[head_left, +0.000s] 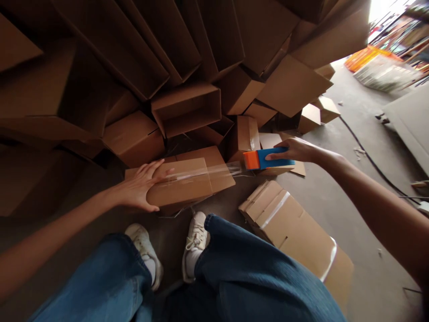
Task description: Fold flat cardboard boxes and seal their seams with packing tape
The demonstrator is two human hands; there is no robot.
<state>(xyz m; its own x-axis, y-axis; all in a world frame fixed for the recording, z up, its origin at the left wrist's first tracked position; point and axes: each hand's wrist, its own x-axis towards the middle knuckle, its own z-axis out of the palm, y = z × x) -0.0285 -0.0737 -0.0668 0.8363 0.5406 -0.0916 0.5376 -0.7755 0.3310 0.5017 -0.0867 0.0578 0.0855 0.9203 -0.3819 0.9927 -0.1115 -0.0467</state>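
A cardboard box (187, 188) lies on the floor before my feet, with a flap standing out at its right end. Clear packing tape (197, 172) runs along its top and stretches past the right edge. My left hand (144, 185) rests on the box's left end, fingers spread. In my right hand (291, 150) is a blue and orange tape dispenser (268, 159), just right of the box. The strip of tape reaches from the box towards the dispenser's orange end.
Several open cardboard boxes (187, 109) are heaped beyond the work. Flattened cardboard (295, 223), bound with white tape, lies on the floor to the right. A black cable (368, 158) crosses the floor farther right, near an orange crate (372, 58). My shoes (196, 237) stand close to the box.
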